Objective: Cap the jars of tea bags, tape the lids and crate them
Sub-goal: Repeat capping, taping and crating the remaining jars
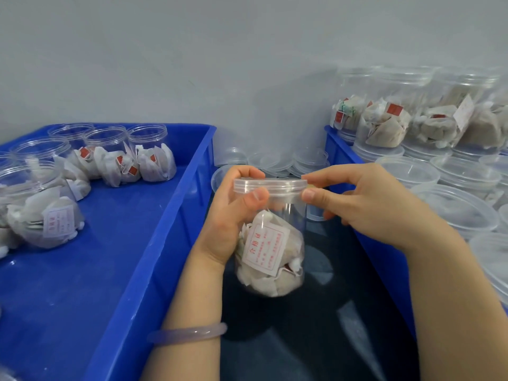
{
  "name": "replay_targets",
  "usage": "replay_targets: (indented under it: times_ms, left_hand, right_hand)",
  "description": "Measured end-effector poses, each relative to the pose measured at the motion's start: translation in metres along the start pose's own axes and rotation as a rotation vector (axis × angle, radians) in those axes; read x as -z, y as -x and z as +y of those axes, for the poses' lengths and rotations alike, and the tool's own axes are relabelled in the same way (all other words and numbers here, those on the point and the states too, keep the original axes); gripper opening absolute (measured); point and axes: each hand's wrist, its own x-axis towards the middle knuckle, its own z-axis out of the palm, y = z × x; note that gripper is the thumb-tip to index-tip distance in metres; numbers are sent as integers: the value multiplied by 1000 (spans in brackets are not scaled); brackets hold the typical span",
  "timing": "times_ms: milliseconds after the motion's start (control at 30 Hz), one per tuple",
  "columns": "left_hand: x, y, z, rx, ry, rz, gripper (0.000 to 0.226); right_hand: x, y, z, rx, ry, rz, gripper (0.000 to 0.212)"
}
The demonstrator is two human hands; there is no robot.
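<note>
The left hand (229, 220) is curled round the jar (275, 273) at dead centre, thumb against its lid (270, 186). The right hand (371, 207) pinches the lid's three-o'clock edge. Blue crate (82, 284) at nine o'clock.

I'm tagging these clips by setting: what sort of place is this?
Likely a small tea-packing workstation: blue crates on both sides, many identical clear jars of tea bags, and a pile of spare lids.
</note>
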Motion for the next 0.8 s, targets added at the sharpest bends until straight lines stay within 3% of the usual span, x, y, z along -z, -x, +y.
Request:
replay_targets:
  times_ms: [200, 367, 467, 533, 600, 700, 800]
  left_hand:
    - [2, 2, 6, 83, 164, -56, 72]
    - [2, 6, -3, 187, 343, -75, 85]
    - [2, 3, -12, 213, 84, 114, 91]
    - [5, 2, -14, 206, -51, 228, 67]
    - [6, 0, -12, 251, -91, 205, 52]
    - [-2, -3, -11, 299, -293, 149, 88]
    - [-5, -3, -12, 283, -255, 242, 85]
  right_hand:
    - [-9, -4, -1, 15, -69, -56, 71]
    - [-22, -5, 7, -61, -225, -177, 54]
    - [-28, -9, 15, -77, -159, -92, 54]
    - [-32, -12, 19, -88, -76, -33, 61]
    - [-37, -15, 24, -104, -18, 7, 66]
    - [-42, -17, 22, -114, 40, 24, 60]
    - [-34, -16, 19, -112, 73, -87, 59]
